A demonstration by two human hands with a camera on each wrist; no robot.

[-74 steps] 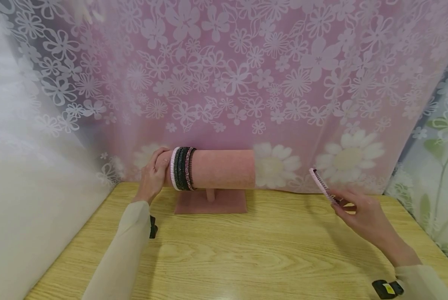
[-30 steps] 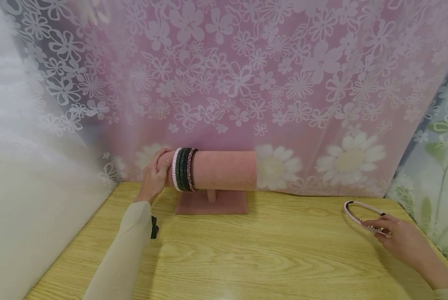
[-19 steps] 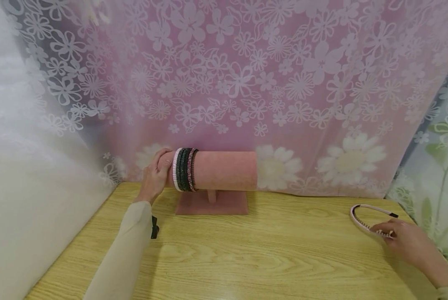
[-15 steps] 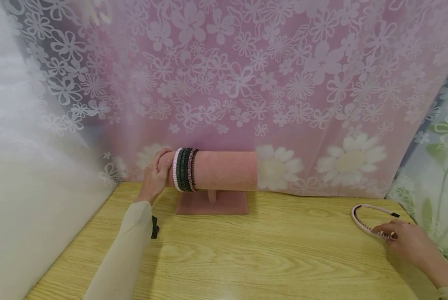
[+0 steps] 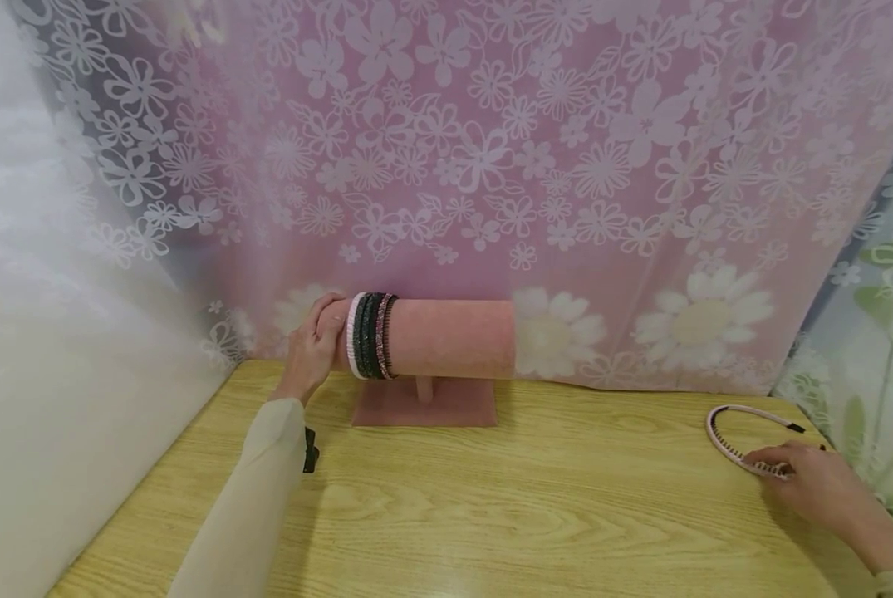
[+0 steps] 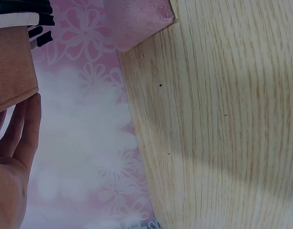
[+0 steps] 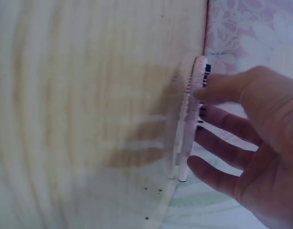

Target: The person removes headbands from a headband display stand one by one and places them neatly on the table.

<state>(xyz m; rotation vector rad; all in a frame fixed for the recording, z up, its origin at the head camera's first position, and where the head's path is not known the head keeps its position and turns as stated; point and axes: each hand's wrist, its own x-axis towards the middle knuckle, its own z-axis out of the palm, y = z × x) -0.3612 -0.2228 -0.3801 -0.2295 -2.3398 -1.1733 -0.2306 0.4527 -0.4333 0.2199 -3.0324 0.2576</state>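
Observation:
In the head view my left hand grips the left end of a pink padded headband stand, a horizontal roll on a short post and flat base. Several headbands sit side by side on the roll near that hand: a white ribbed headband, dark glittery ones and a pinkish sparkly one. My right hand is at the table's back right corner, its thumb and fingers pinching the near side of a pale pink toothed headband. In the right wrist view this headband lies close along the tabletop.
The wooden table backs onto a pink floral curtain. A white sheet hangs along the left side and a green leafy curtain along the right. The stand's base rests near the back edge.
My right hand has moved right and down with the pink headband, turning it from upright to flat at the table's right corner. The left hand has stayed on the stand.

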